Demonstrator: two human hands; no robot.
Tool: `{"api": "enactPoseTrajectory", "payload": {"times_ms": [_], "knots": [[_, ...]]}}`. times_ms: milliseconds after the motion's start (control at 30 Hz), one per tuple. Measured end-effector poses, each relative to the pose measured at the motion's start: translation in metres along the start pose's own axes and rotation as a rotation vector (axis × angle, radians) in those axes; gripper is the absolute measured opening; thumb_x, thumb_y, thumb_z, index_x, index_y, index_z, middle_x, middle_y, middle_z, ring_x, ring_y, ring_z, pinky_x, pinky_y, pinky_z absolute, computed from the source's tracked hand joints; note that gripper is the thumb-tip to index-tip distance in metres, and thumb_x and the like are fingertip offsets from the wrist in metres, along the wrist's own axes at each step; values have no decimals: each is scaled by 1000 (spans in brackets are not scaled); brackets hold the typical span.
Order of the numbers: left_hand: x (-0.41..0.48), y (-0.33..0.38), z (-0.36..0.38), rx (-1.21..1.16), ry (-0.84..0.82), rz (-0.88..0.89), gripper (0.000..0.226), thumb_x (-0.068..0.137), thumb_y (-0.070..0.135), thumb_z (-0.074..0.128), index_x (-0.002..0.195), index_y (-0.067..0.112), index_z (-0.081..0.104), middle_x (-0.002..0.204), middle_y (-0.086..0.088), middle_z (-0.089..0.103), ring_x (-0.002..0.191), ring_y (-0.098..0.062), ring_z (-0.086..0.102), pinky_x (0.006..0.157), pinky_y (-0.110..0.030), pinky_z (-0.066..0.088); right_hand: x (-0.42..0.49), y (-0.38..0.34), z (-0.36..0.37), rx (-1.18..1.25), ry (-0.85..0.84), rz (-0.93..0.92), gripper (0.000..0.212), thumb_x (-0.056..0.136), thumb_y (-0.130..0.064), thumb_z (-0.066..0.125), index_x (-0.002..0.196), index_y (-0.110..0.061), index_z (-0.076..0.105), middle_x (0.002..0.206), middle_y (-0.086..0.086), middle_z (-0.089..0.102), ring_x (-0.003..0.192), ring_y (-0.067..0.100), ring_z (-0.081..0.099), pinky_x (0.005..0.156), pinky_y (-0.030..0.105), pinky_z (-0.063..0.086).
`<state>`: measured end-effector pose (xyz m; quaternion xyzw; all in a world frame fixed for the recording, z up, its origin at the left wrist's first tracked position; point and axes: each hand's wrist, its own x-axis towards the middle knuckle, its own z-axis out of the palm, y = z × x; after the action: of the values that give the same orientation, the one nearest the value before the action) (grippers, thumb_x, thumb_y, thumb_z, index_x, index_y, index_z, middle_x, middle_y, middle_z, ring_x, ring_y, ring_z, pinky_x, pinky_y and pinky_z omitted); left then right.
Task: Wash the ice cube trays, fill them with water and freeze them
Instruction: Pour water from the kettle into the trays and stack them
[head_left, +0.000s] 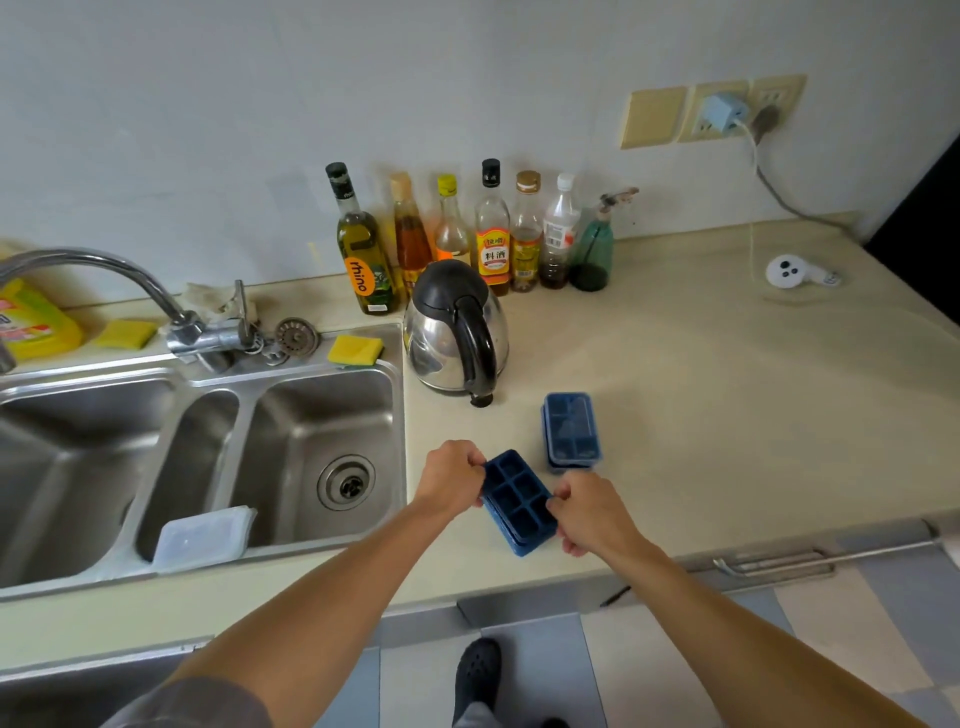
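Note:
A dark blue ice cube tray (515, 500) with open compartments lies on the beige counter near its front edge. My left hand (453, 479) grips its far left end and my right hand (589, 515) grips its near right side. Just behind it, a second blue ice cube tray (571, 431) under a clear lid rests on the counter, apart from both hands. A clear plastic lid (203, 538) leans in the near corner of the right sink basin (322, 457).
A steel kettle (457, 332) stands behind the trays, with a row of bottles (491, 228) along the wall. The tap (130, 280) arches over the double sink. A yellow sponge (356, 351) sits on the sink rim. A white device (789, 270) with a cord lies at far right.

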<state>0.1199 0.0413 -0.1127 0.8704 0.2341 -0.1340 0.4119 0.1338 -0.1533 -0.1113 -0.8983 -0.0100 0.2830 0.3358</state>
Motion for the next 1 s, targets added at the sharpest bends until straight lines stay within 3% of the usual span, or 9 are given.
{"api": "enactPoseTrajectory", "payload": {"times_ms": [133,267,400,500,633,733,800,933,1000], "knots": [[-6,3,-3,-112,-5,-26,21,96,0,48,92,8,67,88,-12,73,59,-15,70,50,-16,53,-5,-4,-5,-16,69,-23,16,97,-18,57,91,-5,64,80,15,72,67,33,71,63,45,61],[-10,3,-15,-235,-17,-74,12,95,9,53,96,12,65,89,-9,73,64,-15,71,51,-21,55,-5,-14,-10,-16,175,-67,14,98,-30,61,90,-19,59,86,-4,65,77,11,62,69,33,51],[-6,-2,-33,-283,-80,-51,12,96,20,59,108,21,62,87,-5,73,66,-17,69,56,-25,55,-4,-35,-10,50,241,-116,19,98,-35,61,106,-18,56,89,-8,62,78,6,60,62,25,45],[-1,-13,-48,-247,-109,-29,16,99,21,56,113,17,62,85,-6,73,66,-16,70,55,-23,54,-3,-56,-2,128,233,-144,18,98,-34,60,107,-21,52,91,-3,64,80,18,66,70,37,57],[16,-41,-76,-223,-62,-52,15,102,23,56,111,13,62,84,-9,73,64,-17,71,53,-24,54,11,-89,21,117,206,-193,22,99,-34,59,116,-20,56,91,-7,61,82,16,64,71,31,52],[35,-77,-106,-238,-44,-116,11,102,23,58,106,13,63,75,-9,72,55,-16,66,51,-25,54,25,-124,52,150,175,-193,27,97,-32,60,119,-17,56,95,1,64,85,23,67,79,44,58],[51,-105,-128,-262,-34,-178,10,102,21,60,103,13,65,73,-11,71,49,-16,62,48,-25,52,39,-146,81,174,134,-177,28,96,-31,61,120,-17,57,99,2,65,88,23,66,84,45,58],[81,-161,-164,-251,-23,-313,7,102,24,61,97,19,61,82,-12,72,56,-18,66,48,-26,55,72,-180,146,192,28,-154,34,95,-30,61,127,-18,55,104,-6,65,91,7,63,70,21,49],[97,-189,-174,-259,-75,-377,9,102,25,60,104,16,60,80,-11,70,55,-18,63,48,-28,52,89,-192,178,240,-8,-111,37,96,-31,61,130,-21,53,112,-6,67,95,7,63,66,12,41]]}}
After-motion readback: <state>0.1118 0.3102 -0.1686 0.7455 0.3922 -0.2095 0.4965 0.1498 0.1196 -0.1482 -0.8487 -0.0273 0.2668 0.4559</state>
